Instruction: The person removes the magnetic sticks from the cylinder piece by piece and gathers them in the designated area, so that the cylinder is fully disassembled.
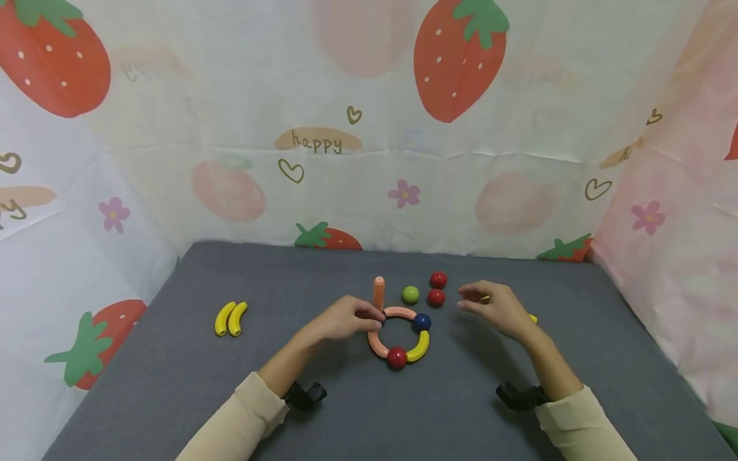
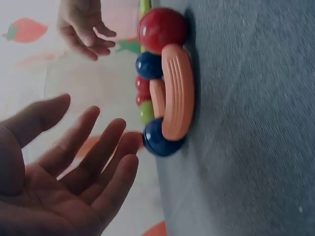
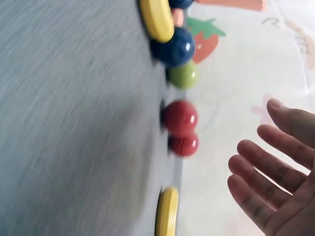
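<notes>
A ring of curved rods and balls lies on the table: orange curved rods (image 1: 377, 346), a yellow curved rod (image 1: 419, 347), a red ball (image 1: 397, 358), a blue ball (image 1: 423, 322) and another blue ball (image 2: 158, 139). From the ring's left side a straight orange rod (image 1: 378, 293) stands upright. My left hand (image 1: 344, 318) is beside that side, fingers spread and holding nothing; whether a fingertip touches is unclear. To the ring's right my right hand (image 1: 492, 308) hovers above the table with loosely extended fingers, partly hiding yellow pieces beneath it.
Behind the ring sit a green ball (image 1: 410, 294) and two red balls (image 1: 436, 298). Two yellow curved rods (image 1: 229, 319) lie at the left. A yellow piece (image 3: 168, 212) is near my right hand. A printed cloth (image 1: 375, 192) walls the grey table's back and sides.
</notes>
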